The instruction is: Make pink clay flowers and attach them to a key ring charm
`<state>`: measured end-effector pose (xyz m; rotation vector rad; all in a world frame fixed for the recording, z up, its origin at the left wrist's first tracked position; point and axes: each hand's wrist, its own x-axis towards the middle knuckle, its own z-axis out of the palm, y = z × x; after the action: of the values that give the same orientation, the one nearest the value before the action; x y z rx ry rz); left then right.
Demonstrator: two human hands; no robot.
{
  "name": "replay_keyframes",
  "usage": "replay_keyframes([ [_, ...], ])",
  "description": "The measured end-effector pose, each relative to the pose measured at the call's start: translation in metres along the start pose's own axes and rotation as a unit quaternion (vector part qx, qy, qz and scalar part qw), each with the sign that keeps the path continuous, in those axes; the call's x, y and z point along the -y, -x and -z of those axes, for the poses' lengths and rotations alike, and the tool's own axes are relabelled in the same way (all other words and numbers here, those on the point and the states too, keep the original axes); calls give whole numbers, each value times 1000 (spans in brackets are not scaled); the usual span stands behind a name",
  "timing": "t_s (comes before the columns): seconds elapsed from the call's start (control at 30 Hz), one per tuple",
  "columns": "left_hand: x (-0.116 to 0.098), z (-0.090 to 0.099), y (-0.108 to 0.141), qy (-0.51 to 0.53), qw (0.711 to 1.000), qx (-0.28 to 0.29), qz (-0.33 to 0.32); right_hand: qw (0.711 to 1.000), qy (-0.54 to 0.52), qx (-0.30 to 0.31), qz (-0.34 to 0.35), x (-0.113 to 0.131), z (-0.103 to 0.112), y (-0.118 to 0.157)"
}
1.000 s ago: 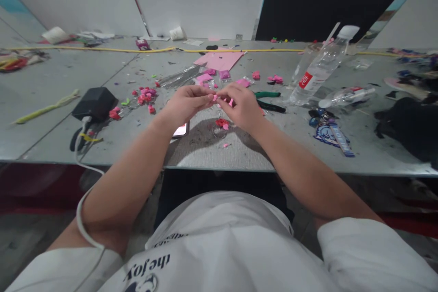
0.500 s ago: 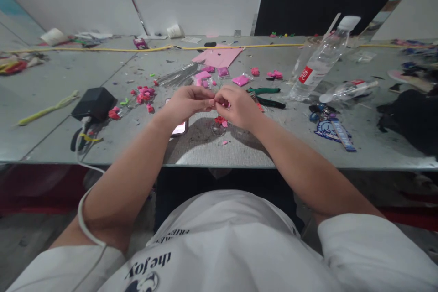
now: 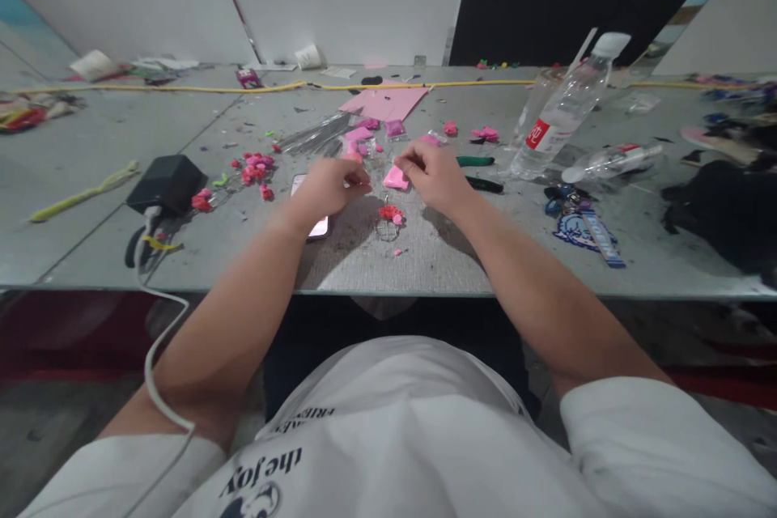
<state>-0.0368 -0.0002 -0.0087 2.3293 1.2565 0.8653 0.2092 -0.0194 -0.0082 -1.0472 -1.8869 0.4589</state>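
My right hand [image 3: 430,176] is closed, thumb and fingertips pinching at the top edge of a bright pink lump of clay [image 3: 396,178] that looks partly wrapped. To its left, my left hand [image 3: 333,188] has its fingers curled and its fingertips close together; anything small between them is too unclear to name. A phone [image 3: 320,227] with a lit screen lies partly under the left hand. Between my forearms sits a wire ring piece [image 3: 387,233] topped by small red and pink clay flowers [image 3: 390,214]. A pink crumb [image 3: 398,252] rests in front of it.
Green-handled pliers [image 3: 482,184] lie just right of my right hand. A tilted water bottle [image 3: 562,113] stands farther right, near a keychain [image 3: 586,231]. Clay flowers [image 3: 255,168], a black adapter [image 3: 167,184] and its white cable [image 3: 167,299] are at left; the cable crosses my left arm.
My hands were together at the fingertips and have moved apart. The right hand has come onto the pink clay, and the left has drawn back slightly to the left.
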Motion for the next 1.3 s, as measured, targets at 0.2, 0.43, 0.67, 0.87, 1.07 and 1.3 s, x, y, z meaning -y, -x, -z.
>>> replay_keyframes([
  [0.2,7,-10,-5,-76,994,76,-24,996,-51,-19,-70,2,-3,-1],
  [0.43,6,-8,-1,-78,993,83,-19,998,-43,-22,-49,0,0,0],
  [0.67,9,-13,0,-60,996,64,2,988,-95,-34,-115,0,-3,0],
  [0.87,-7,-10,3,-30,999,5,-10,996,-5,-51,-73,2,0,0],
  [1.07,-32,-13,8,105,992,-63,22,987,-111,-45,-105,9,-1,3],
  [1.3,-45,-22,13,309,950,11,37,993,-113,-9,19,23,1,14],
])
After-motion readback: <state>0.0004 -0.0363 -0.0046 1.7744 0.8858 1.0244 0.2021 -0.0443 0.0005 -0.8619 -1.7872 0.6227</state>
